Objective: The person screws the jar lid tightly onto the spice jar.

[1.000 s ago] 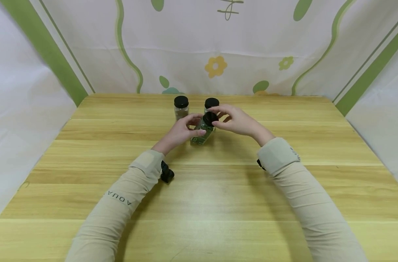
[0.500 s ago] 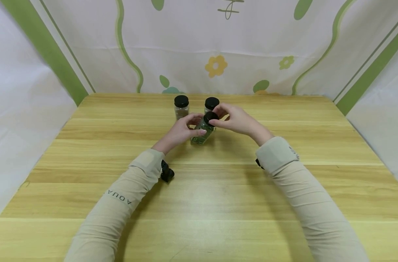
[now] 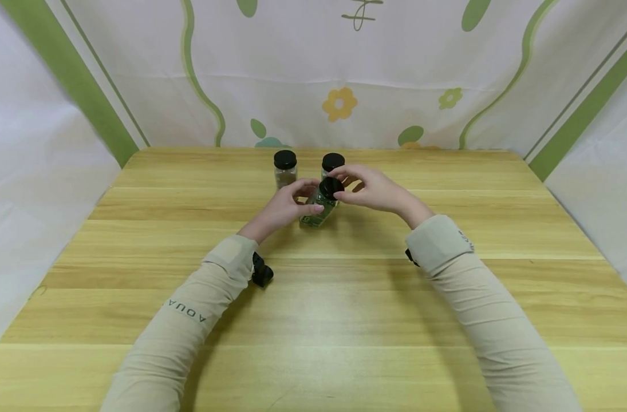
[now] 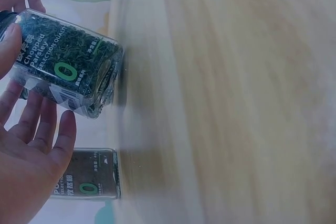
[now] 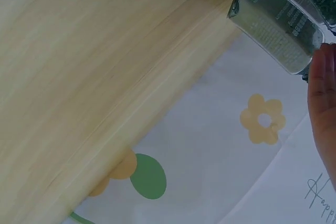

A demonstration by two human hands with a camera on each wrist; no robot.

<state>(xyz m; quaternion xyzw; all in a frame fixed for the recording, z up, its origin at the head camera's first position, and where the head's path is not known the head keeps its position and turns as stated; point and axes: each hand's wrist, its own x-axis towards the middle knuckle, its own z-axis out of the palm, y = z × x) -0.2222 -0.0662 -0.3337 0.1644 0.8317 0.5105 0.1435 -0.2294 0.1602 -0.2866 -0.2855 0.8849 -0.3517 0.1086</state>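
Observation:
My left hand [image 3: 287, 207] grips a clear glass jar of chopped parsley [image 4: 63, 59] by its sides, thumb towards me. The jar tilts, its top leaning right and away; whether its base touches the table I cannot tell. On its black lid [image 3: 331, 187], the thumb and curled fingers of my right hand [image 3: 374, 190] hold the rim from the right. Just behind stands a second black-lidded jar [image 3: 333, 162], partly hidden by the right hand; pale contents show in the right wrist view. Behind the left hand, a jar of brown powder [image 3: 285, 169] stands upright.
The wooden table [image 3: 323, 320] extends around both forearms, its far edge just behind the jars. A white curtain [image 3: 292, 57] with green and orange prints hangs behind it. A small black camera [image 3: 262, 272] sits at the left wrist.
My right fingers turned on the lid half a second ago, thumb moving left, and are now back about where they were a second ago. The left hand and jar stay nearly still.

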